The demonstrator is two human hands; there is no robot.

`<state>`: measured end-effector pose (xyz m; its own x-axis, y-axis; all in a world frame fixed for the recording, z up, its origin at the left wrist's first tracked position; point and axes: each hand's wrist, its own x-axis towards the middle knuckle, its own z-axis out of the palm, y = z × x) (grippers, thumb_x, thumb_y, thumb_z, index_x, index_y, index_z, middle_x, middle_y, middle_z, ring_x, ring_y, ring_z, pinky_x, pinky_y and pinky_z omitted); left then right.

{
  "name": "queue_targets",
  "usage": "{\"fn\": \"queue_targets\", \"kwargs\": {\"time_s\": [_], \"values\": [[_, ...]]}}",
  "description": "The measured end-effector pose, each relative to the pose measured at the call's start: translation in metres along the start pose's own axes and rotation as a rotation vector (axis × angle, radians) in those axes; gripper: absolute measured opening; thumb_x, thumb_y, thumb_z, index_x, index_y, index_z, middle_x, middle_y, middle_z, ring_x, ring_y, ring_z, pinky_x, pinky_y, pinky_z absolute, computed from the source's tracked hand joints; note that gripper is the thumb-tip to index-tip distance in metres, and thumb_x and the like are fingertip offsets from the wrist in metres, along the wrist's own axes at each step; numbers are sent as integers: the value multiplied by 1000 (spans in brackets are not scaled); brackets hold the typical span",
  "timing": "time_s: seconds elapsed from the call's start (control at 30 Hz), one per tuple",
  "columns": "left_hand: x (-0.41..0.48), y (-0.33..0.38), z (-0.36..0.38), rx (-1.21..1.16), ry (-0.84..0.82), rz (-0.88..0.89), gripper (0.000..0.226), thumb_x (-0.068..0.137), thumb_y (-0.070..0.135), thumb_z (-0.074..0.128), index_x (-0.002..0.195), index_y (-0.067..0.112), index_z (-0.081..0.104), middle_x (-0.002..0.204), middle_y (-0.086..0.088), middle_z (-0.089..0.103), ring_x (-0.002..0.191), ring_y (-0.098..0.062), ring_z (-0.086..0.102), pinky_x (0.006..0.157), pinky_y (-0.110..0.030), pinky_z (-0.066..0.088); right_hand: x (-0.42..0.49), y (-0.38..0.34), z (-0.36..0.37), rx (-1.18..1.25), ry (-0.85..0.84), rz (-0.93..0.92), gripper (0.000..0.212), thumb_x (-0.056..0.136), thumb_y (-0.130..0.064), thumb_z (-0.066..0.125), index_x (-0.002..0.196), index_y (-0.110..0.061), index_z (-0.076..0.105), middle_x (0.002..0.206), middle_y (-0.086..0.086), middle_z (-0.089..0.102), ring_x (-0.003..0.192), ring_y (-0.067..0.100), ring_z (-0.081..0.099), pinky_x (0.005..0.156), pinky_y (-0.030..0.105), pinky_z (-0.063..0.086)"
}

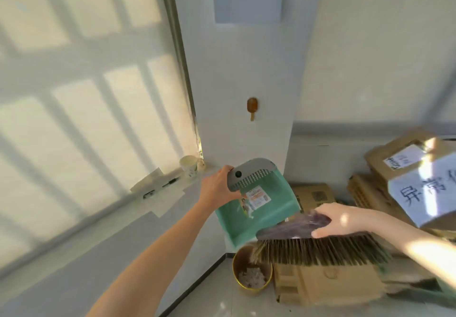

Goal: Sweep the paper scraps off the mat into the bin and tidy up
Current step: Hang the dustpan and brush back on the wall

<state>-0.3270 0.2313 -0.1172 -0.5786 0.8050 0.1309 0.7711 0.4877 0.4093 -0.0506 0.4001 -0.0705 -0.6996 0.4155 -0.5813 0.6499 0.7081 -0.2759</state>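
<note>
While my left hand (219, 185) grips the green dustpan (261, 218) by its grey comb edge, tilted above the yellow bin (238, 262), my right hand (345, 220) clasps the broom head (293, 230) alongside, likely to brush it clean. Paper scraps (251, 276) lie in the bin. Dustpan sticker (255, 197) unreadable; a box label (419, 188) shows handwritten Chinese characters.

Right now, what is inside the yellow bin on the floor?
Pale paper scraps lie at the bottom of the bin. The brush hangs over its far edge, so that part of the inside is hidden.
</note>
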Motion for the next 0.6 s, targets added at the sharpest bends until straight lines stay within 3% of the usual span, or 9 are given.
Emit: {"fn": "queue_targets", "kwargs": {"time_s": [0.07,0.1,0.13,0.23,0.3,0.4,0.5,0.6], "values": [[-3,18,-26,7,0,45,76,68,55,74,131,24,43,114,6,62,96,-18,61,78,-32,49,-30,-4,-7,-9,24,-26,98,55,-90,52,131,-29,44,131,-13,44,114,9,51,98,29,45],[0,27,-37,12,0,77,78,67,58,75,130,24,44,114,5,62,96,-18,60,78,-32,49,-37,-3,-7,4,40,-32,105,46,-95,45,129,-31,44,133,-16,39,115,8,49,99,30,44],[5,33,-49,20,9,113,78,65,60,75,128,24,45,114,5,61,97,-17,58,78,-32,48,-43,-4,-7,15,69,-54,103,46,-96,44,127,-31,44,135,-16,34,116,7,48,101,29,43],[24,47,-69,61,24,187,73,66,58,76,124,24,49,114,5,60,99,-14,53,74,-27,40,-46,-11,-8,25,120,-85,76,75,-76,56,125,-21,46,134,-9,23,116,9,43,101,26,39],[41,52,-78,88,31,185,69,67,56,76,123,25,49,112,7,60,96,-12,51,74,-25,39,-34,-9,-15,50,161,-119,82,69,-79,56,122,-17,51,135,-7,20,116,12,42,102,27,38],[73,57,-87,93,35,161,66,68,50,75,123,26,48,109,8,60,91,-10,50,77,-26,43,-13,-3,-39,135,200,-128,80,76,-66,65,132,-13,42,145,-3,20,120,12,44,101,23,38],[105,63,-88,72,6,146,65,68,48,75,123,27,48,108,8,60,91,-10,52,78,-26,45,15,10,-71,147,221,-190,88,67,-79,58,131,-19,52,155,-6,11,130,13,39,108,25,35],[140,69,-84,109,-21,148,70,66,49,75,126,26,46,110,6,61,95,-14,57,80,-31,50,49,21,-103,250,185,-237,87,80,-57,68,148,-20,30,158,-5,15,134,11,37,106,21,35]]}}
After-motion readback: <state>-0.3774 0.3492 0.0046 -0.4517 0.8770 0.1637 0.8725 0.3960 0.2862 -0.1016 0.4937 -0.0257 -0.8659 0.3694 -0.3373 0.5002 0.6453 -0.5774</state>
